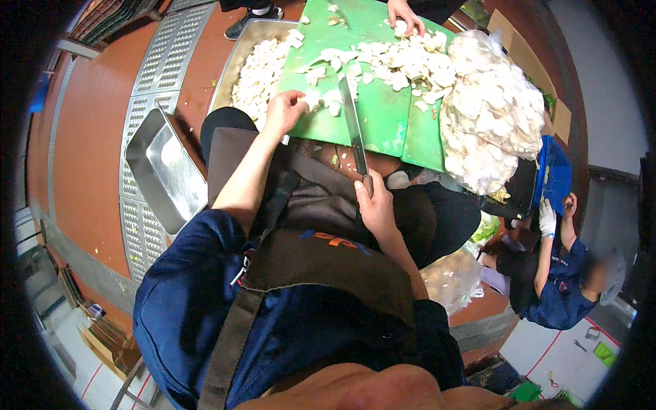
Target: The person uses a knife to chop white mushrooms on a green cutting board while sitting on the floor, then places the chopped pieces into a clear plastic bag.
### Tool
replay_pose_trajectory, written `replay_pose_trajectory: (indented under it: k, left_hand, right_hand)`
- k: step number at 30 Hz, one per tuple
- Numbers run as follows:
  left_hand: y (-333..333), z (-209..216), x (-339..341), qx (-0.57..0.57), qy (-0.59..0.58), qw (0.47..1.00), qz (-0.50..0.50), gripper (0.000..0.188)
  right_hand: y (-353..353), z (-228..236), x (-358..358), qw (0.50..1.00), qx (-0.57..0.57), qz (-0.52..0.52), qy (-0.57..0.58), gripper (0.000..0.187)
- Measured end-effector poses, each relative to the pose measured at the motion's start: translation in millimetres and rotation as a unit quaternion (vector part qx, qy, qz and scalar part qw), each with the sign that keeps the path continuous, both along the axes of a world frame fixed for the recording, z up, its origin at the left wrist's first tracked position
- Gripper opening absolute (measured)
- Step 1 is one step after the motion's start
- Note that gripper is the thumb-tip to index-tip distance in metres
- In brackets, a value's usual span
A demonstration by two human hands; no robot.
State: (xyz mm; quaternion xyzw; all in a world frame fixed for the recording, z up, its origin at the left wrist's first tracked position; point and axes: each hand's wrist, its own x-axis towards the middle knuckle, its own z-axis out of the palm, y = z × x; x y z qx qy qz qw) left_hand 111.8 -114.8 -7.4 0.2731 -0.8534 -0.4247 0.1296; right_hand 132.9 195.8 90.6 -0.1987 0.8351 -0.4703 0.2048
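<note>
My right hand [377, 206] is wrapped round the handle of a long kitchen knife [354, 130]. Its blade points away from me and crosses the near edge of the green cutting board [383, 130]. At the board's near left, my left hand [287, 111] has its fingers bent together at a white vegetable piece [311, 100]; their exact hold is partly hidden. A few more white slices lie just right of it. Farther back spreads a heap of pale vegetable pieces [396, 61], their exact kind unclear. Left of the board, a metal tray [222, 89] holds many similar pieces.
A large clear bag of pale chunks [488, 116] rests at the board's right. An unused-looking metal pan [160, 171] stands on the left floor. Across the board, another person's hand [404, 17] touches the pieces. A gloved co-worker [564, 273] handles a blue crate [557, 171] at right.
</note>
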Motion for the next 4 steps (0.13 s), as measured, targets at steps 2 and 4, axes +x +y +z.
replay_pose_trajectory:
  k: [2,4]
  left_hand:
    - [-11,-8,11,0.057,-0.119,0.99,-0.055,0.028]
    - [-3,-13,13,-0.038,-0.103,0.994,-0.013,0.044]
  right_hand:
    - [0,-1,2,1.0,-0.009,0.025,0.008,0.033]
    - [-2,-1,1,0.999,0.01,0.047,0.009,0.037]
